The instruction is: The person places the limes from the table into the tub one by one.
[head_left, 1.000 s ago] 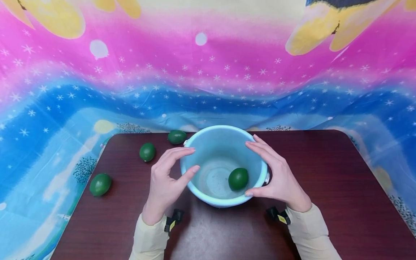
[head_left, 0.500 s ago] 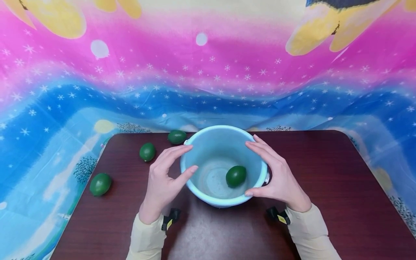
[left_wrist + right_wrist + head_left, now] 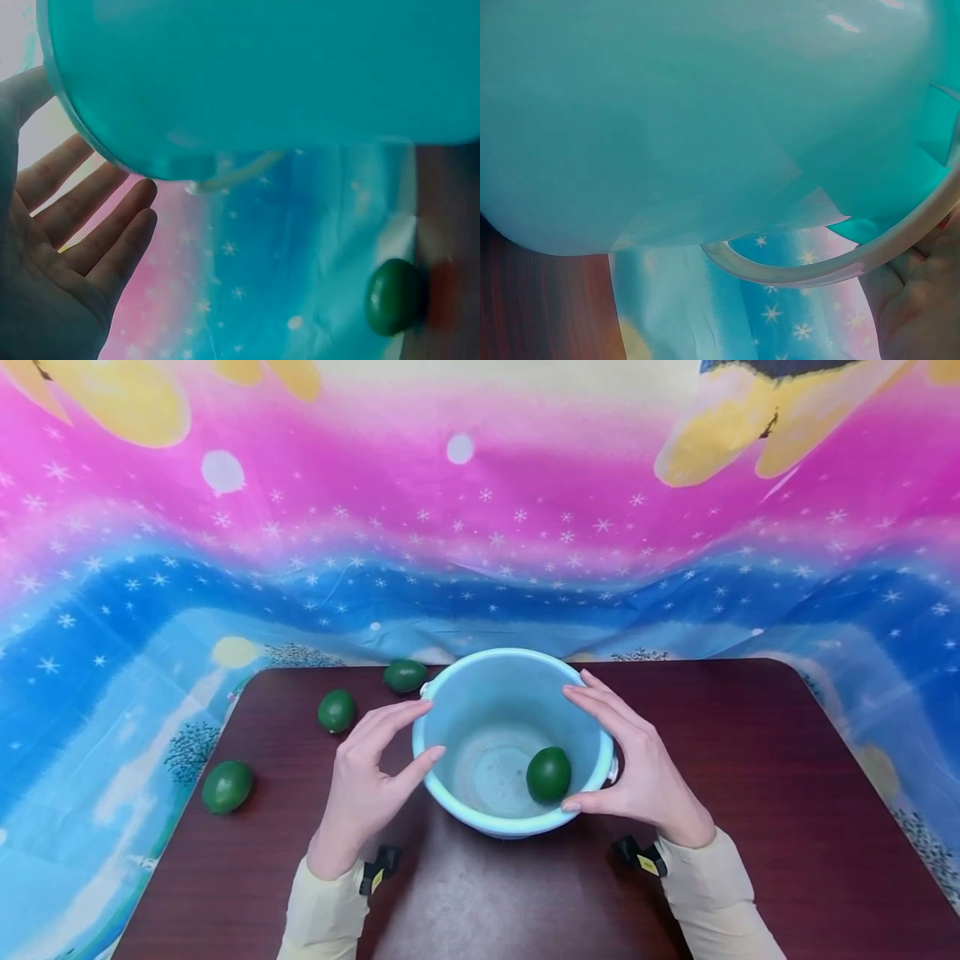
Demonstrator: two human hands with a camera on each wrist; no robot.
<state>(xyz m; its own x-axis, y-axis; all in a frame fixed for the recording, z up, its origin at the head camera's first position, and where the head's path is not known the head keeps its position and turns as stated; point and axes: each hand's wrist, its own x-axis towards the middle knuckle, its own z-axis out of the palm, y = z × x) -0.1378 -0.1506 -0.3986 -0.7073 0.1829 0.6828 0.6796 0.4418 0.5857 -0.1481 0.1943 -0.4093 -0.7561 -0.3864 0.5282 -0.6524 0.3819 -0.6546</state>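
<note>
A light blue bucket (image 3: 480, 820) stands upright on the table in the head view, and a green lime (image 3: 548, 775) lies on its floor toward the right. My left hand (image 3: 367, 781) is at the bucket's left rim, fingers nearly straight and spread, the tips at the rim edge. The left wrist view shows those long fingers (image 3: 105, 232) beside the bucket (image 3: 255, 75). Across the right rim my right hand (image 3: 645, 760) holds the bucket, fingertips and thumb just inside. The bucket's pale handle (image 3: 802, 274) partly hides this hand in the right wrist view.
Limes lie left of the bucket: one near the table's left edge (image 3: 227, 787), another lime (image 3: 337, 711) further back, and a third lime (image 3: 405, 676) near the back edge. A printed cloth (image 3: 480, 560) hangs behind the dark wooden table (image 3: 750, 760).
My left hand has drawn back leftward, its fingertips moving from inside the rim to its edge. The lime in the bucket rolled slightly left, then back right. My right hand stays put.
</note>
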